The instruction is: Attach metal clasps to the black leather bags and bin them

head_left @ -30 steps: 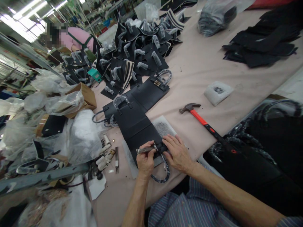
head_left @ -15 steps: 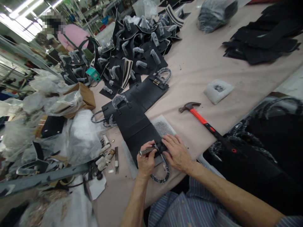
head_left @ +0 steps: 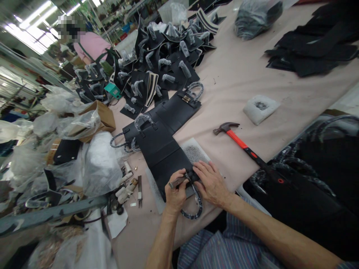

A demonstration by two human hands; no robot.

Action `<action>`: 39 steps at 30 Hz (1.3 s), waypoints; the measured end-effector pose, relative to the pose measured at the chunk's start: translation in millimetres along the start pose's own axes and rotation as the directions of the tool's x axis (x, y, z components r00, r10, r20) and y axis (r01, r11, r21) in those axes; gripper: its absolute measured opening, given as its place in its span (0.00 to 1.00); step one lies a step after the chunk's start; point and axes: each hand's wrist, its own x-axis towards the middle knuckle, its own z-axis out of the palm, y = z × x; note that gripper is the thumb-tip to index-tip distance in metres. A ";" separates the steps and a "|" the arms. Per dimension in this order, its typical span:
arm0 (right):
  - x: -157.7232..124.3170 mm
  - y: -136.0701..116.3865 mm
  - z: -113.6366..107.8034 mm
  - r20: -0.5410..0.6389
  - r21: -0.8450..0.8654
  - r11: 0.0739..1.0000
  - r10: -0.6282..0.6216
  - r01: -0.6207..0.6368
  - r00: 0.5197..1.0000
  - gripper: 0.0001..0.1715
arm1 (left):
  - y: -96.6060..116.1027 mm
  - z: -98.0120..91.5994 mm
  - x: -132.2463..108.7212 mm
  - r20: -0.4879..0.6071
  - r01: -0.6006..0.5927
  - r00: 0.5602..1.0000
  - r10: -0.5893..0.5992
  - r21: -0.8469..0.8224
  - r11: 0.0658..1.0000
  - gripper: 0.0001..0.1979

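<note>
My left hand (head_left: 174, 196) is closed around a short metal punch-like tool (head_left: 176, 182), held slanted over the near end of a black bag panel (head_left: 164, 151). The tool's working tip is hidden by my fingers. Flat on the same end of the panel, my right hand (head_left: 214, 185) rests with its fingers stretched out, close beside the left. A plastic-wrapped handle (head_left: 199, 209) loops from under my hands toward me. Beneath the panel lies a whitish pad (head_left: 203, 149). A claw hammer (head_left: 238, 140) with a red and black grip lies to the right.
Another black panel with a gold clasp (head_left: 186, 98) lies behind. A two-pronged metal tool (head_left: 140, 190) sits at left near plastic bags (head_left: 101, 164). A white block (head_left: 260, 108) stands right. Black pieces (head_left: 174, 56) pile up at the back, where a person in pink (head_left: 94, 45) bends.
The whole view has shifted slightly, so things appear a little lower and to the right. My hands keep the same pose on the panel.
</note>
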 end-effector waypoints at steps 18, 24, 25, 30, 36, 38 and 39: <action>0.4 2.4 1.9 -0.007 -0.010 1.000 -0.020 0.020 1.000 0.28 | 7.9 2.6 -9.6 -0.058 0.034 0.998 -0.031 0.044 0.998 0.06; 0.1 2.7 3.3 0.010 -0.025 1.000 -0.015 0.015 1.000 0.28 | 10.3 3.1 -7.6 -0.058 0.026 0.998 -0.023 0.045 0.999 0.08; 0.0 2.8 3.7 0.011 -0.026 1.000 -0.013 0.014 1.000 0.28 | 10.1 3.2 -7.4 -0.057 0.027 0.998 -0.024 0.039 0.999 0.08; -0.2 3.0 6.0 -0.005 -0.018 1.000 -0.009 0.009 1.000 0.27 | 8.1 3.2 -3.6 -0.014 0.019 1.000 -0.018 0.035 0.999 0.06; 0.2 3.5 6.4 0.002 -0.024 1.000 -0.013 0.014 1.000 0.28 | 6.7 1.3 4.8 0.030 0.039 0.999 -0.039 0.025 0.999 0.05; 0.5 3.4 5.9 0.008 -0.023 1.000 -0.012 0.012 1.000 0.28 | 6.8 0.8 6.4 0.058 0.040 0.998 -0.041 0.022 0.999 0.04; 0.6 3.3 5.6 0.009 -0.022 1.000 -0.011 0.012 1.000 0.28 | 6.8 0.8 7.0 0.068 0.037 0.997 -0.038 0.022 0.999 0.04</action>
